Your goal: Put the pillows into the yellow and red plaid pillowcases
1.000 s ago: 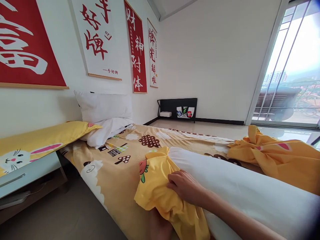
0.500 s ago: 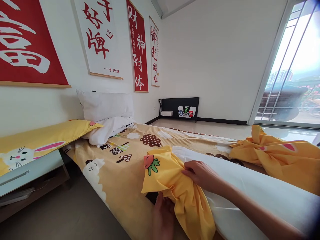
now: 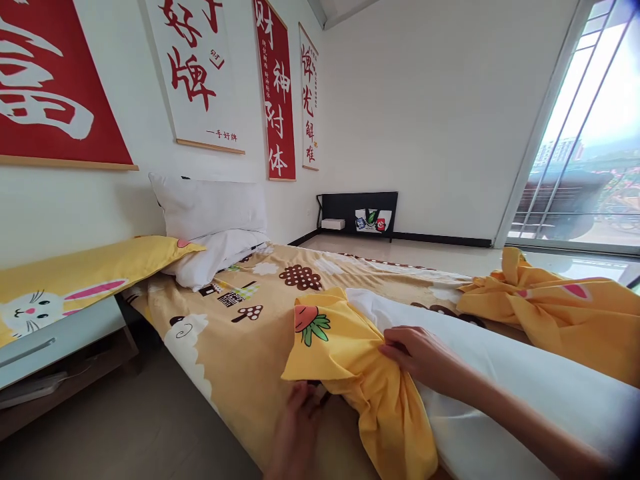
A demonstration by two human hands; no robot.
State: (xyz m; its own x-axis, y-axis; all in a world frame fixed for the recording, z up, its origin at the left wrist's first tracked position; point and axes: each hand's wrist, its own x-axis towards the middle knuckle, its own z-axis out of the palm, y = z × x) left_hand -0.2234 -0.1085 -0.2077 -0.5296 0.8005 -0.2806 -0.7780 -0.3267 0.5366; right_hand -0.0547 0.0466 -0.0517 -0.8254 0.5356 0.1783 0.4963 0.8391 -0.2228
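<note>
A yellow pillowcase (image 3: 345, 347) with a carrot print sits bunched over one end of a long white pillow (image 3: 480, 367) on the bed. My right hand (image 3: 420, 357) grips the gathered cloth of the case where it meets the pillow, thumb and fingers closed. At the lower left, my left hand (image 3: 297, 420) is slightly blurred; its curled fingers pinch the case's near edge. A small dark patch shows beside those fingertips under the cloth, and I cannot make out what it is.
More crumpled yellow cloth (image 3: 555, 313) lies at the bed's right. White pillows (image 3: 210, 207) lean on the wall at the head. A yellow rabbit-print pillow (image 3: 100, 280) rests across a bedside table (image 3: 65, 347). A black stand (image 3: 340, 203) stands on the floor beyond the bed.
My left hand has shifted left and slightly upward along the case's edge. My right hand has moved a little right, and the carrot corner now stands more upright and spread.
</note>
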